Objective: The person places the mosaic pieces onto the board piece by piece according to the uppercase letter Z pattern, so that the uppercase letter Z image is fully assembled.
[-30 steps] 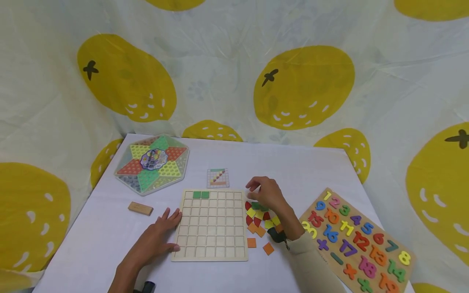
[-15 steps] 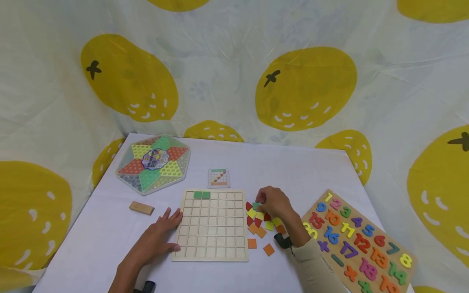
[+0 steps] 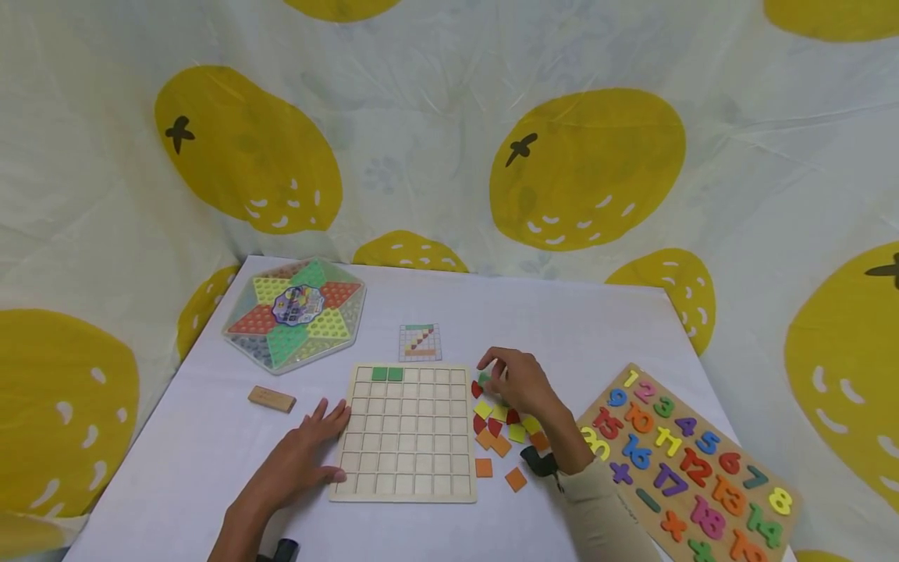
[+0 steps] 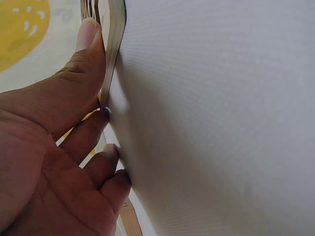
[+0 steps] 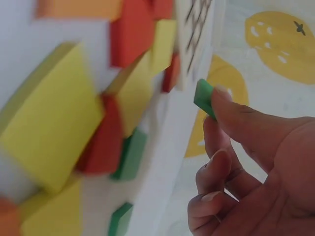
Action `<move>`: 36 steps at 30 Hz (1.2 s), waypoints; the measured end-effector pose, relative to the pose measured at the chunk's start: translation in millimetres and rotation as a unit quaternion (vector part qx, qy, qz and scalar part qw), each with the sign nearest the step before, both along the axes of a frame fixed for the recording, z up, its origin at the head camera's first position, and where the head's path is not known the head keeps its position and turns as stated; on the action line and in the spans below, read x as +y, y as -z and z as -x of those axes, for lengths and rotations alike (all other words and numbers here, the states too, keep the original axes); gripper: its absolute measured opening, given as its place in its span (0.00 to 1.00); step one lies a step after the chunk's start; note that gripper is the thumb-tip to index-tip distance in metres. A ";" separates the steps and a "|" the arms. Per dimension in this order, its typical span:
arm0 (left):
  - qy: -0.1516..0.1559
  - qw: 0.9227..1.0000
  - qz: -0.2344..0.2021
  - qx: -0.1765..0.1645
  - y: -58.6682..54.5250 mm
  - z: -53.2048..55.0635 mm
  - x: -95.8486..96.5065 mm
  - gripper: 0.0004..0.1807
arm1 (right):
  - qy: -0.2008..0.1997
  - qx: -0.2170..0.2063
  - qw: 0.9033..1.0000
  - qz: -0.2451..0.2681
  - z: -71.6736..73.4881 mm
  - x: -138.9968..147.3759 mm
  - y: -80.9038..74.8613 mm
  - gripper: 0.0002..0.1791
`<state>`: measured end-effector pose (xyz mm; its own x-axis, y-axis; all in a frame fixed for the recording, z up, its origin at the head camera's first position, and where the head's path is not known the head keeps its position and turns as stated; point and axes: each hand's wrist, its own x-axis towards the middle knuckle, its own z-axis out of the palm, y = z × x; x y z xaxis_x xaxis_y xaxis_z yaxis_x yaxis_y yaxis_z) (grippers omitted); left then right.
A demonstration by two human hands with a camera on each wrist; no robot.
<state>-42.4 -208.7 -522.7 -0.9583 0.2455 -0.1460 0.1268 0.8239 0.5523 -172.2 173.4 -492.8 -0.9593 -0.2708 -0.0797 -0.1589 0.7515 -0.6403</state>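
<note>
My right hand pinches a green square tile between thumb and forefinger, just right of the wooden grid board. Two green tiles sit side by side in the board's top row. Below the right hand lie loose pieces: a yellow tile, red round-edged pieces and orange tiles, several in all. More green tiles show on the table in the right wrist view. My left hand rests at the board's left edge, fingers spread, thumb against the rim.
Behind the board lies a small pattern card. A hexagonal Chinese checkers set is at the back left, with a wooden block in front of it. A number puzzle board covers the right side.
My right hand went down to the loose pieces, took a green tile and lifted slightly with it. The left hand stays at the board's edge.
</note>
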 end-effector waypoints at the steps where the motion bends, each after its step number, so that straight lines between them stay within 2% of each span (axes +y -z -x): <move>1: 0.000 1.000 0.000 0.000 -0.2 0.0 0.0 0.59 | -0.007 0.004 1.000 0.004 0.2 -2.1 -1.4 0.10; 10: -0.013 1.000 0.003 -0.013 -2.0 -0.7 1.5 0.59 | -0.031 0.006 0.999 0.027 2.2 -28.0 -5.4 0.06; 18: -0.017 1.000 0.004 -0.019 -0.7 0.0 1.9 0.59 | -0.012 0.003 0.999 0.053 4.3 -60.1 -4.5 0.09; 22: -0.017 1.000 0.004 -0.019 -0.1 0.1 2.2 0.59 | -0.016 0.001 0.998 0.060 6.8 -75.6 -3.2 0.09; 31: -0.020 0.999 0.004 -0.026 -1.5 0.6 2.8 0.59 | -0.017 0.010 0.999 0.031 14.8 -104.2 5.2 0.11; 36: -0.017 0.999 0.004 -0.028 -2.5 -0.1 2.6 0.59 | -0.005 0.006 1.000 -0.004 20.0 -115.4 14.1 0.12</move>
